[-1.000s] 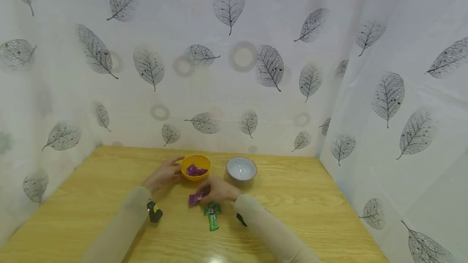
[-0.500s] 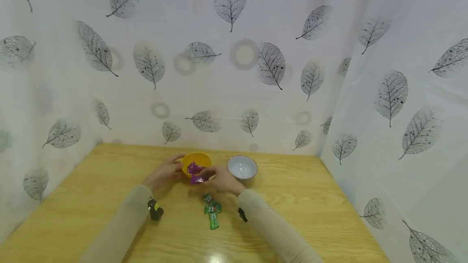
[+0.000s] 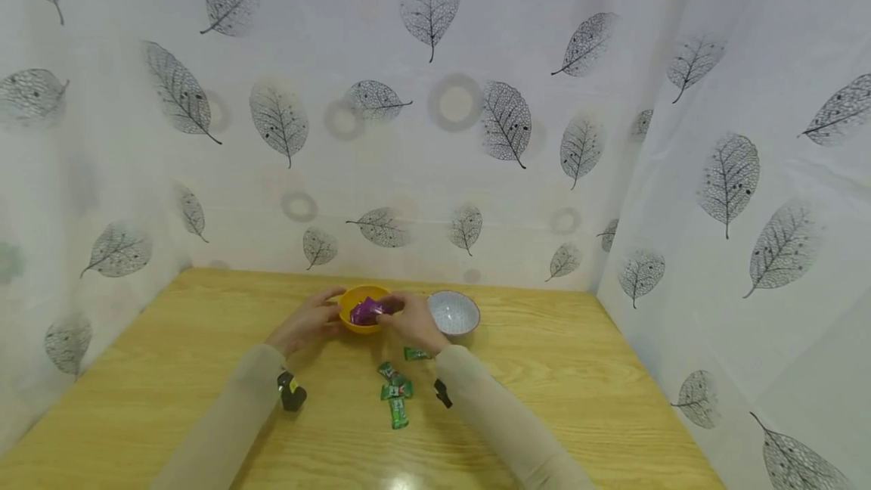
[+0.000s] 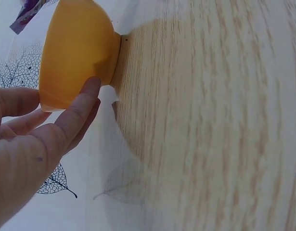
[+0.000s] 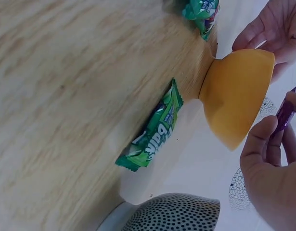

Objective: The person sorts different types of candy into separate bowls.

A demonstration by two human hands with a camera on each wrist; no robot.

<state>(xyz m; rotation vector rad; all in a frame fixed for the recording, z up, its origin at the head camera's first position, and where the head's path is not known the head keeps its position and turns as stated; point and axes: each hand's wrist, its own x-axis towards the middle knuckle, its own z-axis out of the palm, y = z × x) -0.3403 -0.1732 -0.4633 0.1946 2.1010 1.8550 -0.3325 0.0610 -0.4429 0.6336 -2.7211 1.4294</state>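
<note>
My right hand [image 3: 416, 320] pinches a purple-wrapped candy [image 5: 285, 113] between thumb and fingers, over the right side of the yellow bowl [image 3: 352, 324]. More purple wrapper shows in the bowl in the head view, where the held piece overlaps it. On the bowl's left side, my left hand [image 4: 30, 149] touches the outer wall and rim with fairly straight fingers. The bowl stands upright on the table. Below the right hand lies a green-wrapped candy [image 5: 155, 130]. Nearer to me, several green-wrapped candies [image 3: 398, 392] lie in a loose column.
A pale speckled bowl [image 3: 454, 314] with a reddish rim stands right of the yellow one. The wooden table [image 3: 558, 399] runs back to a leaf-printed curtain [image 3: 435, 172], which also hangs along both sides.
My right hand has lifted a purple candy off the table and carried it up and away from me to the yellow bowl. The left hand has stayed at that bowl. Another green candy has become visible.
</note>
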